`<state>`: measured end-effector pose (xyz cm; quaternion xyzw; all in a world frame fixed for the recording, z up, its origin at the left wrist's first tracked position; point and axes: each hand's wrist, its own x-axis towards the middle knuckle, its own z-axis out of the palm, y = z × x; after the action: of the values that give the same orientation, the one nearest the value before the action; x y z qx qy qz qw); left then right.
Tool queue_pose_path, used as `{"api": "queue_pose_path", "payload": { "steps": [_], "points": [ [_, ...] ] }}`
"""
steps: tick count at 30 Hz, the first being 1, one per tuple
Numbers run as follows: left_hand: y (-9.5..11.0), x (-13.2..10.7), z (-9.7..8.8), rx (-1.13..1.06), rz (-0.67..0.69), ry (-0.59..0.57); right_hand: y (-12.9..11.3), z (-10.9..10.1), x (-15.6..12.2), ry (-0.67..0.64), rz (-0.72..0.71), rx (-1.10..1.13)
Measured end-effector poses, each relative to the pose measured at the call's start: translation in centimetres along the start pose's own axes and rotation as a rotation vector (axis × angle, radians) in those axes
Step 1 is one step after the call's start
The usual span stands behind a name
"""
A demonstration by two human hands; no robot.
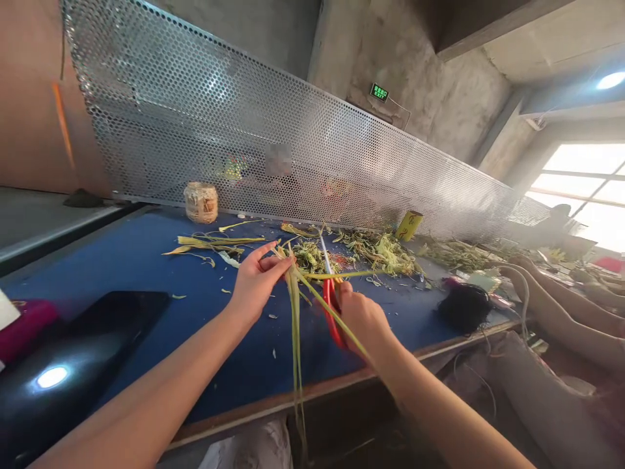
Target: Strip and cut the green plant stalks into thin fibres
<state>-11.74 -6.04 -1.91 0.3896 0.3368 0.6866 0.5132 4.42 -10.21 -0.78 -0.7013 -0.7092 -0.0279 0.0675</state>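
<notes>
My left hand pinches the top of a bunch of long green leaf strips that hang down past the table's front edge. My right hand grips red-handled scissors, whose blades point up and away toward the leaf scraps. The scissors sit just right of the strips, and one strip runs across my right hand. Both hands hover over the blue tabletop.
Cut leaf scraps litter the table's far side before a perforated metal screen. A small wrapped jar stands at the back. A black phone lies left, a black bundle right. Another person's arms work at the right.
</notes>
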Motion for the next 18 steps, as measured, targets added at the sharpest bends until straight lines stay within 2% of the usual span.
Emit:
{"api": "queue_pose_path", "payload": {
  "steps": [4,6,9,11,13,15,18],
  "points": [
    [-0.6,0.4,-0.5,0.118,0.007,0.019,3.7,0.4,2.5,-0.02,0.191,-0.04],
    [-0.9,0.4,-0.7,0.272,0.015,-0.042,5.3,0.7,3.7,-0.017,0.237,-0.09],
    [-1.2,0.2,-0.7,0.428,0.01,-0.136,6.5,0.8,4.9,-0.067,0.233,-0.128],
    [-1.2,0.0,-0.6,0.488,0.016,-0.172,6.3,0.4,5.5,-0.034,0.169,-0.15],
    [-1.1,0.0,-0.6,0.54,0.027,-0.191,5.3,-0.3,6.5,0.042,0.048,-0.167],
    [-1.1,0.1,-0.7,0.573,0.039,-0.191,3.5,-1.2,8.0,0.083,-0.112,-0.151],
    [-1.5,0.5,-1.2,0.562,0.049,-0.144,-0.5,-1.9,11.6,0.042,-0.394,-0.084]
  ]
}}
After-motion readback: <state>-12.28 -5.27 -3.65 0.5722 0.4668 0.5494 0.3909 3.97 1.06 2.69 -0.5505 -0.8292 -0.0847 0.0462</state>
